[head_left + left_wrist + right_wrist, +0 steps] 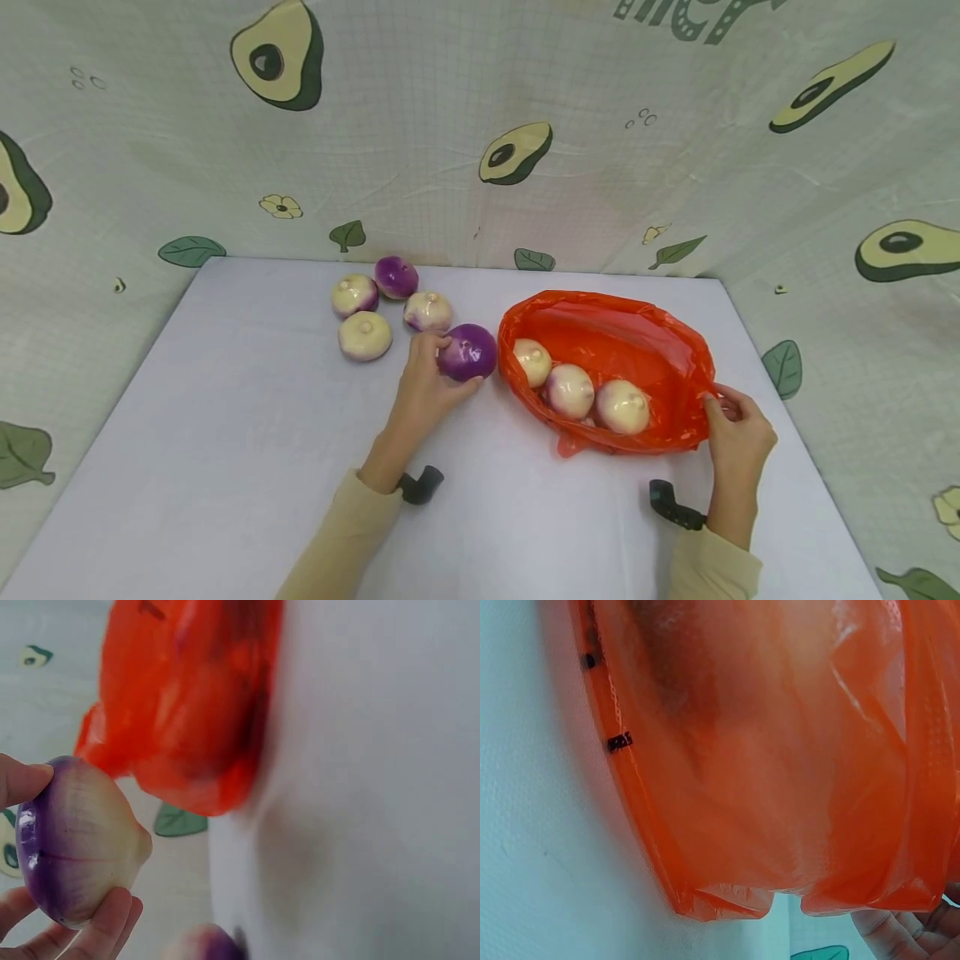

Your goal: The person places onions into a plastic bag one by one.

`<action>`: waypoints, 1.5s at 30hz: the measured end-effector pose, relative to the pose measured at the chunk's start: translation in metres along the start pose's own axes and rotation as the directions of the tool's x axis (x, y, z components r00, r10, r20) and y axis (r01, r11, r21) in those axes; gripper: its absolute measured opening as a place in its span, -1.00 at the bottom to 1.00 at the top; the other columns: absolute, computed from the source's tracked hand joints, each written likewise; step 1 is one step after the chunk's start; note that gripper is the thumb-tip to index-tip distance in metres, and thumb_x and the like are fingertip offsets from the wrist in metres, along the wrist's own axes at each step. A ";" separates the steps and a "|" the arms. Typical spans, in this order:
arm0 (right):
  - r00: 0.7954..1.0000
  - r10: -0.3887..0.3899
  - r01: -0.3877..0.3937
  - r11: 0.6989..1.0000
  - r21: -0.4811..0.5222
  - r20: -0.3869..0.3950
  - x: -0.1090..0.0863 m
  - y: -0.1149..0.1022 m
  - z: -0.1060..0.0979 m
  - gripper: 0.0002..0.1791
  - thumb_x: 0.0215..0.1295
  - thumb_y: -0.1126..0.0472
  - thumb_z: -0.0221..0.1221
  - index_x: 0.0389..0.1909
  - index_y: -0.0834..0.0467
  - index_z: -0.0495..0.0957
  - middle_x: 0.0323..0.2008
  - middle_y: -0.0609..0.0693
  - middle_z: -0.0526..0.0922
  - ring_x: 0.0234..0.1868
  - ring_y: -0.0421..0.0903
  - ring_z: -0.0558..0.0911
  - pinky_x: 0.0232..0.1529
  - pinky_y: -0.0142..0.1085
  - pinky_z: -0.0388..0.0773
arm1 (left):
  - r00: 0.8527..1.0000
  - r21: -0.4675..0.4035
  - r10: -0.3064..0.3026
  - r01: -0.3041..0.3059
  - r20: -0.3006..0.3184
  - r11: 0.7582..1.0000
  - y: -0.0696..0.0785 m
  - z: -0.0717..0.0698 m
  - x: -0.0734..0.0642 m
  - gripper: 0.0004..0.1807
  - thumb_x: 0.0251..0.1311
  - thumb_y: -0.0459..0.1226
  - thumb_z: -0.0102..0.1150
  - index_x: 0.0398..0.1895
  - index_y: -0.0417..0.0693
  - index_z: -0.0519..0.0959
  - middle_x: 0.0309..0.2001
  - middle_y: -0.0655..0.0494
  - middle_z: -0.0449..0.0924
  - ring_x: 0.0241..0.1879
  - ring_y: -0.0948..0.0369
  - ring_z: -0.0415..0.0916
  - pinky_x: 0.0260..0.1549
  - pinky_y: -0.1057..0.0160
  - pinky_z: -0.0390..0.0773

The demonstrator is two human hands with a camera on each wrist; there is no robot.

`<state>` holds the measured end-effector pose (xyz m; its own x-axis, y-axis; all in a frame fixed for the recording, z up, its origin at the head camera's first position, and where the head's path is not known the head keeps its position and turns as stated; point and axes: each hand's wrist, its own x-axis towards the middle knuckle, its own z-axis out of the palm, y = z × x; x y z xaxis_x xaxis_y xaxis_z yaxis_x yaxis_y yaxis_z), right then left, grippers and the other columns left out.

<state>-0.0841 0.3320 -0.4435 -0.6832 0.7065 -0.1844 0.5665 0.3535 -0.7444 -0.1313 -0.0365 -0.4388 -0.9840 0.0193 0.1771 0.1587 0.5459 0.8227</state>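
My left hand grips a glossy purple-and-cream turnip between thumb and fingers, just left of the red plastic bag. In the left wrist view the held turnip shows its purple side by the thumb and its cream, nubbed end facing right. My right hand pinches the bag's right rim, with the thumb inside and fingers outside. The bag's mouth gapes upward. Inside it, along the near left side, lie three turnips, one of them the middle turnip. In the right wrist view the bag covers most of the frame.
Several more turnips sit loosely grouped at the back left of the white table, among them a cream turnip and a purple turnip. A curtain printed with avocados hangs behind the table's far edge.
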 end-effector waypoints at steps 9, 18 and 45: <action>1.000 -0.005 0.005 1.000 -0.002 -0.015 -0.001 -0.001 0.002 -0.46 0.32 -0.13 -0.05 0.25 0.00 0.39 0.05 0.04 0.46 -0.14 -0.21 0.43 0.08 -0.34 0.49 | 0.997 -0.056 0.047 -0.043 0.060 0.998 0.039 -0.002 -0.004 -0.32 -0.16 -0.26 0.45 0.02 -0.10 0.25 0.15 -0.01 0.24 0.16 0.06 0.32 -0.03 0.09 0.57; 1.000 0.004 -0.004 1.000 0.015 0.000 0.000 -0.001 -0.001 -0.45 0.30 -0.15 -0.03 0.26 -0.03 0.37 0.07 0.06 0.45 -0.14 -0.22 0.43 0.11 -0.28 0.47 | 0.971 -0.041 0.154 -0.149 0.181 0.988 0.063 0.022 -0.003 -0.33 -0.09 -0.21 0.41 0.05 -0.07 0.23 0.19 0.02 0.21 0.21 0.06 0.31 0.07 0.08 0.50; 1.000 0.007 -0.007 1.000 0.008 0.002 0.002 0.001 0.000 -0.44 0.30 -0.17 -0.04 0.26 -0.05 0.37 0.06 0.03 0.45 -0.14 -0.23 0.42 0.10 -0.29 0.48 | 0.856 0.068 0.252 -0.314 0.451 0.947 0.091 0.108 0.021 -0.35 0.02 -0.10 0.34 0.12 0.07 0.21 0.15 0.16 0.27 0.14 0.23 0.38 0.05 0.29 0.51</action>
<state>-0.0844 0.3337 -0.4448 -0.6802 0.7077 -0.1910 0.5676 0.3436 -0.7481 -0.1463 0.1038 -0.4188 -0.8392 0.5315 0.1155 0.4542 0.5678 0.6865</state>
